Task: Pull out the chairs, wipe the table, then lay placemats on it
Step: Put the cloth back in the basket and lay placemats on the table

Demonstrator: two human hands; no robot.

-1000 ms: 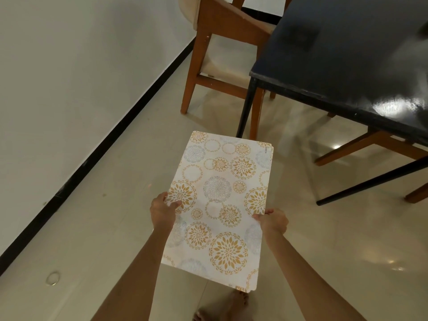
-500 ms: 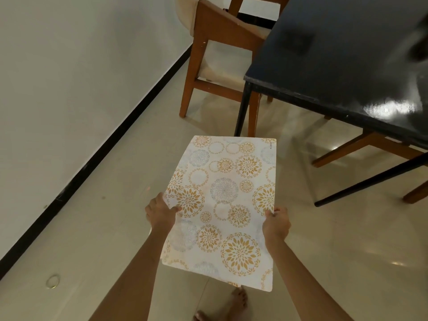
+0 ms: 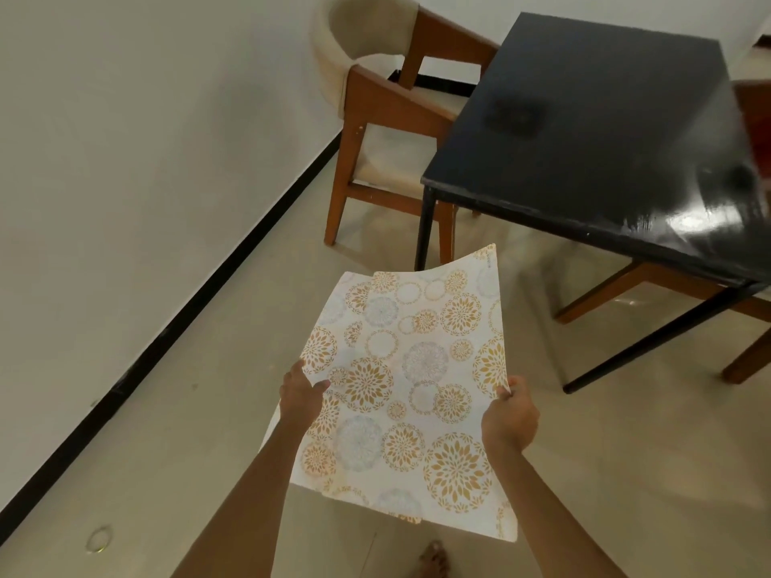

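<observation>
I hold a stack of white placemats (image 3: pixel 417 369) printed with gold and grey flower circles, flat in front of me above the floor. My left hand (image 3: pixel 298 394) grips the left edge with the thumb on top. My right hand (image 3: pixel 511 415) grips the right edge. The top mat's far corner curls up and an offset mat edge shows beneath it. The black glossy table (image 3: pixel 584 139) stands ahead to the right, its near corner just beyond the mats. A wooden chair (image 3: pixel 388 118) with a cream padded back sits pulled out at the table's left side.
A white wall with a black skirting (image 3: pixel 200 294) runs along the left. Wooden legs of another chair (image 3: pixel 626 289) show under the table's near right side. A small metal ring (image 3: pixel 99 539) lies on the tiled floor at lower left. My bare foot (image 3: pixel 434 561) is at the bottom.
The view has tilted up, showing more of the table and chair. The mats have risen and spread slightly, with the top mat's far corner now curling up.
</observation>
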